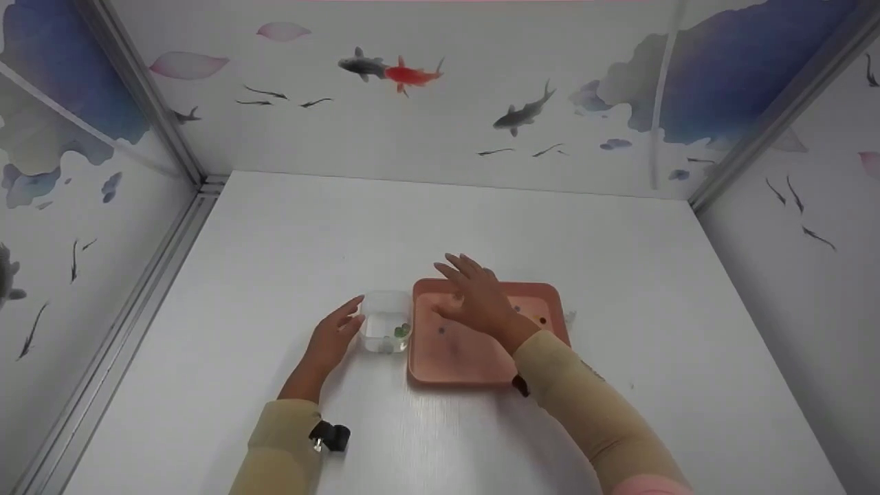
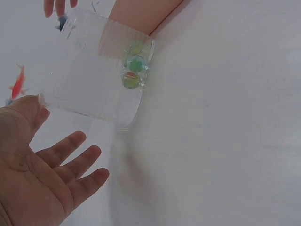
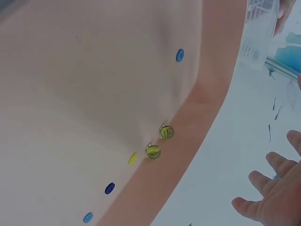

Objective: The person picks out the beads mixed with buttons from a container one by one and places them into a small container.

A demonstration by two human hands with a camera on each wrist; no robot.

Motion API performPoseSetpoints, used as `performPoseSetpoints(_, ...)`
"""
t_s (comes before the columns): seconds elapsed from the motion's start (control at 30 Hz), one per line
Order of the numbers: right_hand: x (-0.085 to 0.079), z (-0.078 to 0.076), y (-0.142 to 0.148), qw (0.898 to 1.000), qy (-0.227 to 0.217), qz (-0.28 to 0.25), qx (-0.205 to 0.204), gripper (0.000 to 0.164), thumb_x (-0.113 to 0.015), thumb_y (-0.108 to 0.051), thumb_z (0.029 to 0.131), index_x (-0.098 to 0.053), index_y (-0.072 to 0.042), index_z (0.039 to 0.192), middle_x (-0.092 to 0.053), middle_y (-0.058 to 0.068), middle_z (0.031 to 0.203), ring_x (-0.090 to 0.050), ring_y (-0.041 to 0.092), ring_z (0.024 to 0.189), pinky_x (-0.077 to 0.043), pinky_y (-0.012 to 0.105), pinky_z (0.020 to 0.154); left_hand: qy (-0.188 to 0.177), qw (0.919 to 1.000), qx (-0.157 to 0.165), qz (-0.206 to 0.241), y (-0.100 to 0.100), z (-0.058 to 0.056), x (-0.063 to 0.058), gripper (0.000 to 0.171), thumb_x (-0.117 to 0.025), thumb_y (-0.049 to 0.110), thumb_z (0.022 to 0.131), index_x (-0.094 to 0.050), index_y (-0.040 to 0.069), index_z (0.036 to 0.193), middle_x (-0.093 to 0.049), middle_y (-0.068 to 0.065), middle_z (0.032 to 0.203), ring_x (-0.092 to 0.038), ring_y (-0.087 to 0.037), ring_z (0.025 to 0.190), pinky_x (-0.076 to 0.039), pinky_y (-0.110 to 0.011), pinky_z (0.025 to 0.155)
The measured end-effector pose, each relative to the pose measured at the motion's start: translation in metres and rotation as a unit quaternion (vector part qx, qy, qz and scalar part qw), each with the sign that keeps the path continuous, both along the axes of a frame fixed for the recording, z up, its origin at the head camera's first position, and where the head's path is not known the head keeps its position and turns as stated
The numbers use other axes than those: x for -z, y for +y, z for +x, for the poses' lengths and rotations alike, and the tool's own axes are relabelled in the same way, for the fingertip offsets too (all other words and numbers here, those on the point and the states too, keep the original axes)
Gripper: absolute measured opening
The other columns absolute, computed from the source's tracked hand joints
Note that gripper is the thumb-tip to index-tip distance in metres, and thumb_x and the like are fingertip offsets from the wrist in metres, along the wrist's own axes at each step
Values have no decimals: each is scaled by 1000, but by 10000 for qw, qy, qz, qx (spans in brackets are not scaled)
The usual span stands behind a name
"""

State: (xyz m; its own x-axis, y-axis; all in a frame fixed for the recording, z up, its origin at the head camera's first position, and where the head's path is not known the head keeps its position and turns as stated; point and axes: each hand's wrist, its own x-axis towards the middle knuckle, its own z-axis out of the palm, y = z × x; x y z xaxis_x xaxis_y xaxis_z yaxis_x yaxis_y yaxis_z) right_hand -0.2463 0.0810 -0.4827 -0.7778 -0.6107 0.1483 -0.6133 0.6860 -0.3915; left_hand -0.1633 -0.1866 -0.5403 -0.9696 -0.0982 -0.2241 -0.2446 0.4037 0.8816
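My left hand [image 1: 333, 340] is beside a clear plastic box [image 1: 386, 301], fingers loosely extended; in the left wrist view the thumb lies at the box's rim. Several glass marbles [image 2: 134, 66] with green and yellow swirls sit inside the box. Over a pink-orange tray [image 1: 447, 377] hovers my right hand [image 1: 474, 295], fingers spread and holding nothing. Two yellowish marbles [image 3: 160, 141] lie against the tray's wall in the right wrist view. Near them are a yellow button [image 3: 132, 158], a dark blue button [image 3: 109, 188] and light blue buttons [image 3: 180, 55].
A white table [image 1: 309, 227] carries the box and, to its right, the tray. Panels [image 1: 440, 130] printed with fish stand at the back and on both sides. A small clear object [image 1: 570, 317] lies beside the tray's right edge.
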Motion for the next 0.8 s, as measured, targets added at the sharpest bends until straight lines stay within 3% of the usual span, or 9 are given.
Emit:
performPoseSetpoints(0.2, 1, -5, 7, 9998, -166, -105, 26, 67, -69, -38, 89, -43, -13, 146, -38, 9, 153, -28, 30, 143, -28, 55, 111, 50, 10000, -24, -17, 0, 1, 0, 48, -50, 27, 102, -41, 18, 148, -43, -17, 147, -39, -38, 135, -36, -55, 107)
performPoseSetpoints(0.33, 3, -9, 12, 9983, -499, -256, 162, 67, -66, -40, 91, -41, -14, 147, -39, 8, 152, -31, 29, 142, -27, 55, 113, 87, 10000, -44, -4, 0, 0, 1, 48, -50, 27, 102, -41, 18, 148, -43, -18, 147, -39, -39, 135, -36, -55, 107)
performPoseSetpoints(0.57, 7, -16, 20, 9873, -1249, -839, 518, 66, -68, -38, 90, -41, -19, 148, -41, 6, 151, -33, 27, 141, -29, 49, 114, 65, 10000, 19, -28, 0, 0, 0, 48, -49, 27, 102, -40, 17, 148, -42, -17, 148, -39, -39, 136, -36, -54, 107)
performPoseSetpoints(0.8, 11, -19, 25, 9782, -1451, -1316, 682, 62, -69, -29, 91, -45, -16, 146, -45, 9, 148, -36, 29, 139, -31, 49, 112, 39, 9999, 33, -114, 1, 2, -3, 48, -48, 28, 103, -39, 18, 149, -41, -14, 150, -38, -38, 136, -35, -55, 108)
